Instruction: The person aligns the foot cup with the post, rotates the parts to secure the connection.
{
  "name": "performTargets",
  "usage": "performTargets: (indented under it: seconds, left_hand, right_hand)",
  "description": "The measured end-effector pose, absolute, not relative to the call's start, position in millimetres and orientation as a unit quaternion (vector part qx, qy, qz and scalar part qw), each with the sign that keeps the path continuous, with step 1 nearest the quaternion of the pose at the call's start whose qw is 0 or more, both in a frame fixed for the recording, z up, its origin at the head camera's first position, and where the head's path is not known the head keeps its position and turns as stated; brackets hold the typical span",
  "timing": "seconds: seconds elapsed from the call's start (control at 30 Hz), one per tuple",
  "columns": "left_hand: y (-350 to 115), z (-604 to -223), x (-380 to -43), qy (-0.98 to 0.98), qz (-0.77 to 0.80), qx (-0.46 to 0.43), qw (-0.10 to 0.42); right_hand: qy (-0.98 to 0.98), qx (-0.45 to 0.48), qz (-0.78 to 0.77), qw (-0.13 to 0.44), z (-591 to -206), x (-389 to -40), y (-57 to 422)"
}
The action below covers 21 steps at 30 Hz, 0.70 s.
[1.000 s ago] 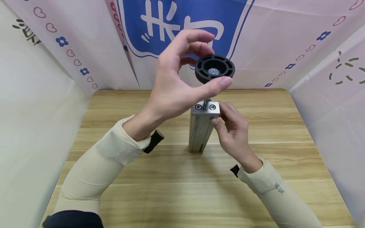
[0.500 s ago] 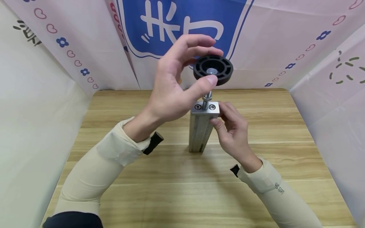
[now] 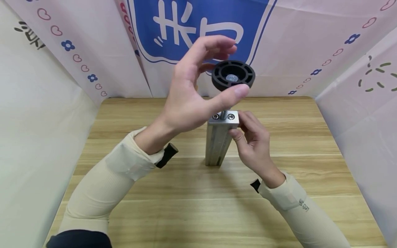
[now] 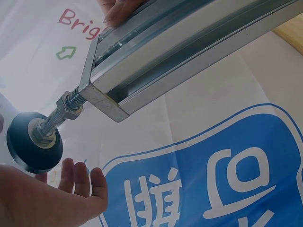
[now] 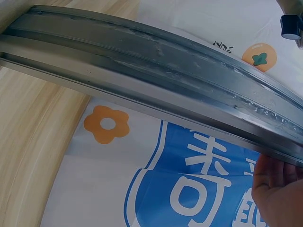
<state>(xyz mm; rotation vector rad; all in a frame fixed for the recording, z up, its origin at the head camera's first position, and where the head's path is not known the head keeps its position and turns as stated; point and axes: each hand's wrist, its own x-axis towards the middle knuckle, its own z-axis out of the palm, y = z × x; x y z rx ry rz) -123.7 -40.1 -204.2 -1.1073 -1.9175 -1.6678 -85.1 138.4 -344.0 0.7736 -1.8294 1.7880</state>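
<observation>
Left-hand grip (image 3: 189, 93) spread, thumb in front of and fingers curved behind a black ribbed levelling foot (image 3: 233, 71); contact cannot be told. Right-hand grip (image 3: 255, 141) pinches the upper end of an upright aluminium profile (image 3: 220, 141), at its 3 o'clock side. The foot sits at 12 o'clock from the profile, on a threaded stud (image 4: 53, 122) with a hex nut (image 4: 71, 105), rising from the end plate. In the head view the left thumb blocks the foot's near rim and most of the stud.

Nearest the wearer, a cream sleeve (image 3: 93, 186) lies at 8 o'clock, its pair (image 3: 304, 220) at 4; that one bears small dark lettering (image 3: 304, 205), too small to read. Beneath is the wood-grain counter (image 3: 192, 203).

Beyond, at 12 o'clock, a white sheet (image 3: 279, 62) carries a blue panel (image 3: 223, 10) with white characters, cut off by the frame and partly hidden by the left hand. The left wrist view shows red letters (image 4: 85, 26), "Brig", the rest covered, over a green arrow (image 4: 66, 52). An orange flower print (image 5: 93, 124) shows from the right wrist.
</observation>
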Motion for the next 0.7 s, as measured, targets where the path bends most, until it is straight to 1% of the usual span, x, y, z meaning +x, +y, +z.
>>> performTargets:
  seconds: [0.27,0.43,0.7]
  left_hand:
    - [-40.8,-204.0,-123.5,-0.702,-0.578,-0.365,0.202]
    - [-41.7,-204.0,-125.1,-0.700,-0.574,-0.367,0.213]
    - [-42.7,-203.5,-125.5,-0.692,-0.581,-0.375,0.209]
  right_hand:
    - [-0.672,0.278,0.646,0.232,-343.9,-84.6,138.4]
    - [-0.674,0.276,0.646,0.230,-344.6,-84.5,138.6]
    - [-0.668,0.279,0.649,0.234,-344.4,-84.9,138.2]
